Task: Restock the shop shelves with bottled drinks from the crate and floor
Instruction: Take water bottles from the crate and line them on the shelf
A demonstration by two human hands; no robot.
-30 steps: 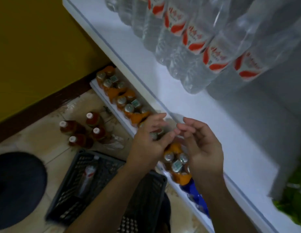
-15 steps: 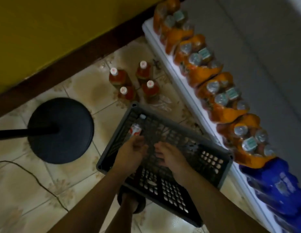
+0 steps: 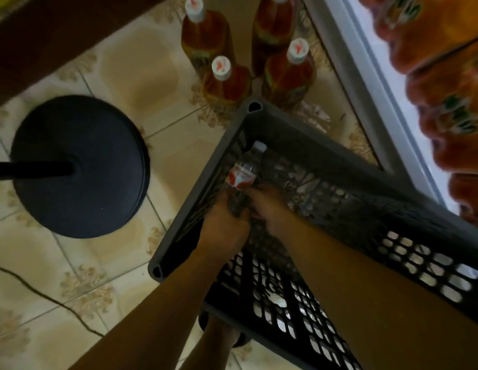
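One bottle in hand: a clear water bottle (image 3: 242, 172) with a red-and-white label lies inside the dark plastic crate (image 3: 326, 145), along its left wall, with its cap towards the far corner.
Left hand: the left hand (image 3: 224, 228) is inside the crate at the near end of the bottle, its fingers curled round the lower body.
Right hand: the right hand (image 3: 267, 206) meets the same end of the bottle from the other side. In the dim, blurred view I cannot tell whether its fingers wrap the bottle or only press on it.
Step, as I judge it: lifting this bottle out of the crate to go up on a shelf.
Doing it well: take a firm hold on the ribbed body, not the slippery label. Tip the cap end up first so it clears the crate's far rim, then lift straight up and let one hand carry.
Hazard beyond the crate: four amber drink bottles (image 3: 227, 86) with white caps stand on the tiles just past its far corner, close enough for a swinging bottle to knock them.
Right of the crate: the white shelf edge (image 3: 366, 84) runs alongside, loaded with orange shrink-wrapped packs (image 3: 446, 76).
Left of the crate: a black round stand base (image 3: 78, 166) sits well apart, so that side gives the roomier path for the elbows.
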